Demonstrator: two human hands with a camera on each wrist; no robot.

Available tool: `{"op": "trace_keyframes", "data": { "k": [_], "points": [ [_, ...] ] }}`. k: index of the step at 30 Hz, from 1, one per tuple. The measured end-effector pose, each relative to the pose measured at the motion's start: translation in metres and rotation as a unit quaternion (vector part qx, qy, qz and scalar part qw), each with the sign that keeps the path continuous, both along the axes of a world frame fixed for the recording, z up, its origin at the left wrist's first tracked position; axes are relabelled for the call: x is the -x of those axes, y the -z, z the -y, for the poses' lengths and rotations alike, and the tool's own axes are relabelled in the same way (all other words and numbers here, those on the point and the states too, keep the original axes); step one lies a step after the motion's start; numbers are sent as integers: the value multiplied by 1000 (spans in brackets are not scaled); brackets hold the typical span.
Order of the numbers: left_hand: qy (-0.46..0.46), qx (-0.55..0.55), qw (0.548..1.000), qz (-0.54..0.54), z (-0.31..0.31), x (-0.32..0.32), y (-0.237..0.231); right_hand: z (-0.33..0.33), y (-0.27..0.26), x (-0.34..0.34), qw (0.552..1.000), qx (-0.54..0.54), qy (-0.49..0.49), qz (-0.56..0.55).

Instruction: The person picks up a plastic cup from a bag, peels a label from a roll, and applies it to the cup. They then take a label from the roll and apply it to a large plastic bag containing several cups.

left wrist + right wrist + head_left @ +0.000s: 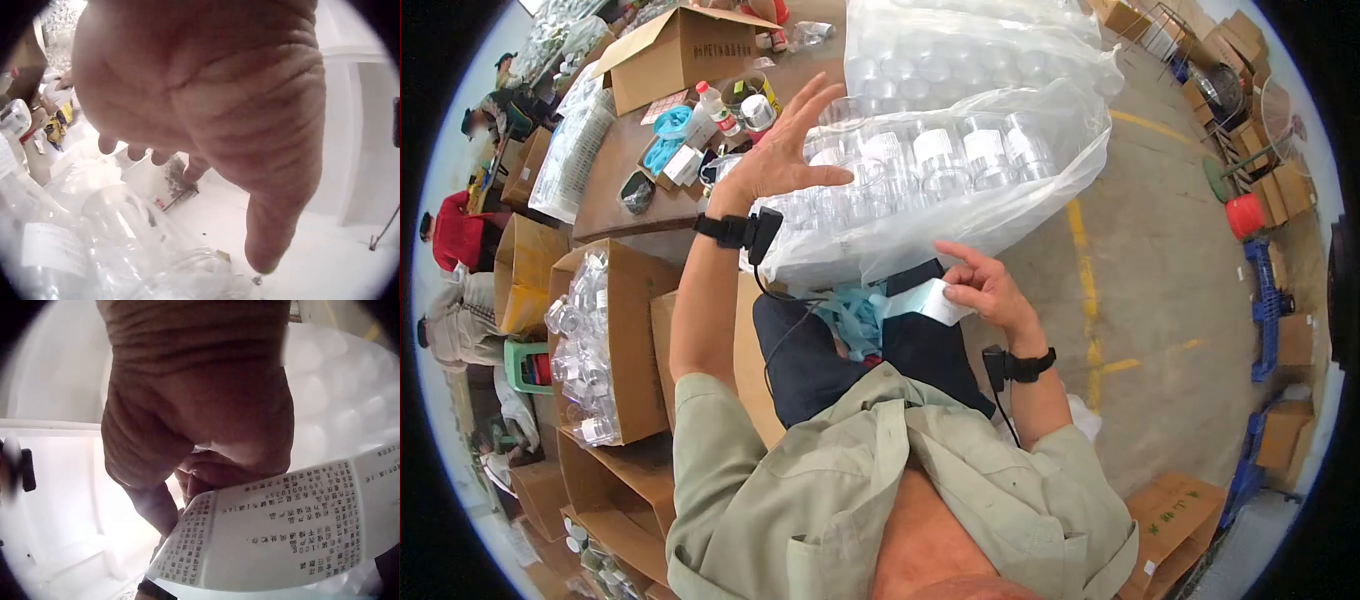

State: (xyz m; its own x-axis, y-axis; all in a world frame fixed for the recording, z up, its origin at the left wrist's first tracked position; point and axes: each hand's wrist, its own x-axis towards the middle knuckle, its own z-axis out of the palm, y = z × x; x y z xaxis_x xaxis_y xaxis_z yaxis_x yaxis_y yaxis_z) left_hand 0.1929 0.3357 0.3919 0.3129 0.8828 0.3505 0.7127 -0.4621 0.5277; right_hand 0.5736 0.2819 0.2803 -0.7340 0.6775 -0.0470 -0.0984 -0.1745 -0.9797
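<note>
My left hand (785, 150) is held over the near left part of a group of clear plastic jars (935, 150), fingers extended and thumb apart. In the left wrist view, the palm and thumb show above a jar with a white label (53, 247), and nothing is in the grasp. Several jars in the front row carry white labels; they lie in a clear plastic bag (1080, 135). Over the lap, my right hand (992, 292) pinches a strip of printed labels (281, 531) between thumb and fingers. Crumpled blue-green backing paper (855, 318) lies between the thighs.
A brown table (605, 215) at the left bears an open carton (685, 60), a red-capped bottle (717, 108) and blue tape rolls (668, 135). At my left stands a carton (650, 350) full of clear jars. More bagged jars (970, 60) lie behind. People sit at far left.
</note>
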Motion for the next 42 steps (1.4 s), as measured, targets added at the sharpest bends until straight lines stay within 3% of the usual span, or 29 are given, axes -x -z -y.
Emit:
{"op": "trace_keyframes", "data": {
  "k": [2,5,7,9,11,14,21,23,24,27,31,32,36,39,42],
  "points": [
    [-10,-72,996,58,24,-22,-6,-2,-14,5,1000,-15,1,17],
    [-19,31,979,200,81,-60,30,-7,-19,10,999,-47,-10,23],
    [35,122,955,269,110,-90,59,-9,-23,19,998,-52,-13,23],
    [26,127,944,304,129,-112,103,-11,-27,29,998,-55,-28,25],
    [23,246,844,476,146,-125,122,-11,-27,37,997,-50,-52,31],
    [-11,315,790,525,157,-117,124,-14,-26,49,995,-68,-75,27],
    [-78,255,828,493,170,-62,119,-7,-14,47,996,-36,-80,32],
    [-148,108,933,308,172,-66,132,-7,-9,45,996,-35,-80,35],
    [-179,31,961,207,173,-70,135,-6,-8,46,995,-40,-80,45],
    [-202,-28,973,105,179,-98,107,-4,-5,50,993,-58,-82,56],
    [-121,86,957,249,183,-131,109,-1,-1,59,987,-107,-108,57],
    [-122,161,935,290,184,-133,112,1,-3,61,986,-104,-114,60],
    [-110,284,841,446,182,-137,127,3,-6,60,984,-103,-121,77],
    [-128,363,794,471,182,-131,122,2,-7,57,982,-111,-128,81],
    [-130,318,826,446,180,-115,116,-2,-10,50,985,-91,-123,76]
  ]
}}
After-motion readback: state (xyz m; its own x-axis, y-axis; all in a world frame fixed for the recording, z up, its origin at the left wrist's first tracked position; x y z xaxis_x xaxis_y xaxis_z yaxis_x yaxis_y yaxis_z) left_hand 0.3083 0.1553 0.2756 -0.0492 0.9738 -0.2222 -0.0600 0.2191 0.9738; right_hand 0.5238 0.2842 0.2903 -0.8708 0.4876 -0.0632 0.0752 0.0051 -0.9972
